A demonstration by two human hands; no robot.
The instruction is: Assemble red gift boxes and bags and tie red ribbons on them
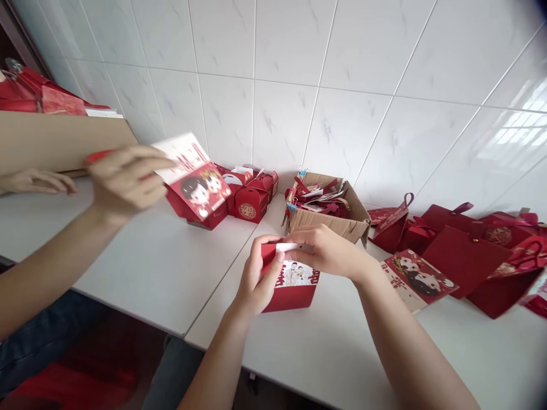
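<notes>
A small red gift box (294, 287) with a cartoon couple printed on its front stands on the white table (179, 267) right before me. My left hand (258, 279) grips its left side, thumb pressed on the top flap. My right hand (327, 247) is closed over the white top flap from the right. Both hands hold the same box.
A co-worker's hand (126, 179) at left holds a flat printed box blank (194, 182); their other hand (36, 182) rests by a cardboard sheet (60, 139). Folded red boxes (250, 196), an open carton of parts (327, 208), a flat blank (416, 279) and red bags (470, 250) line the wall.
</notes>
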